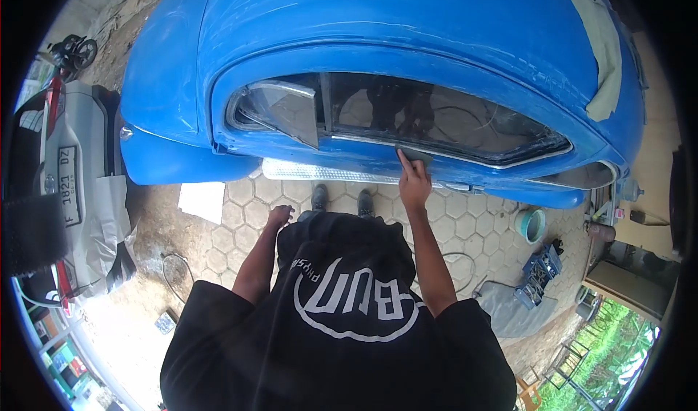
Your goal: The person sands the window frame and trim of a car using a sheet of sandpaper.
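Observation:
A blue car (305,18) with a dull, scuffed finish fills the top of the view. My right hand (415,182) reaches up to the door just below the side window (451,117). Its fingers press a small dark grey piece (417,154), like sandpaper, flat against the blue panel, with the index finger stretched along it. My left hand (281,215) hangs beside my body, away from the car, its fingers loosely bent and apart with nothing seen in them. The small vent window (287,109) stands tilted outward.
Hexagonal paving (247,255) lies underfoot. Left are a white sheet (201,202) and a silver car (94,149). To the right are a green bucket (531,224), a blue toolbox (539,273) and a grey cloth (505,309). Masking paper (602,47) hangs on the blue car.

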A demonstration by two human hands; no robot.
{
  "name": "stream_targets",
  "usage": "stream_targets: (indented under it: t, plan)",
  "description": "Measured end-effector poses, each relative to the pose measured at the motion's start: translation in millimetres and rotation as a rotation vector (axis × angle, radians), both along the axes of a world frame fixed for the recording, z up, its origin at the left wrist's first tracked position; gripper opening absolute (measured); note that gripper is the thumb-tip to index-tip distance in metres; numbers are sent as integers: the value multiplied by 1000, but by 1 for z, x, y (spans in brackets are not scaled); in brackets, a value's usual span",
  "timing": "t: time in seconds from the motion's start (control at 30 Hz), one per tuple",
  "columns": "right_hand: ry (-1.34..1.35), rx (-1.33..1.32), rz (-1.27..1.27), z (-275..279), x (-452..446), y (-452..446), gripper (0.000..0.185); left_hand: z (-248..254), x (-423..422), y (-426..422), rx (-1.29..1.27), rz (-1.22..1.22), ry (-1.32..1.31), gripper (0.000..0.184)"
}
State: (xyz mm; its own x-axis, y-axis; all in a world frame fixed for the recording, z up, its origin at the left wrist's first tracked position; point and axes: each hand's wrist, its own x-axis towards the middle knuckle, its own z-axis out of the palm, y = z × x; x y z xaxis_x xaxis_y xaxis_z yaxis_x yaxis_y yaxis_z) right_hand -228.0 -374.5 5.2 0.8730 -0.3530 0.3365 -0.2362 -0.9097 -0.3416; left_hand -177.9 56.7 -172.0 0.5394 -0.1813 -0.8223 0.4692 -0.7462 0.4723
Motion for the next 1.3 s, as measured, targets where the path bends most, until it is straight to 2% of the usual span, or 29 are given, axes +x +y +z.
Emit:
stream_targets:
  t: [0.23,0.43,0.57,0.67,0.8,0.87,0.93,1.03,1.17,1.23,1.3]
  plan:
    - [-26,13,-37,4,-8,-16,52,3,-18,-23,38,-18,-9,42]
    - [-94,-3,-140,2,-44,-80,52,3,-35,-44,76,-3,63,41]
    - [-48,-25,-255,8,-68,-119,54,9,-44,-68,75,-90,64,41]
    - [-28,-7,-369,8,-85,-150,54,7,-49,-88,72,-38,91,40]
    - [-37,66,-503,13,-103,-186,52,-9,-57,-103,72,-109,12,41]
    - [-27,6,-465,16,-109,-198,50,-14,-60,-108,68,-207,-58,40]
    - [-34,-30,-434,14,-113,-207,49,15,-60,-126,78,-99,-1,40]
    - [-153,-187,-424,20,-114,-217,53,30,-65,-134,72,-11,35,39]
    - [-232,-210,-360,39,-108,-228,52,27,-70,-133,78,73,62,39]
    - [-266,-226,-349,52,-104,-231,52,2,-74,-119,59,87,92,38]
    - [-282,-249,-368,64,-97,-235,50,2,-74,-117,58,135,100,38]
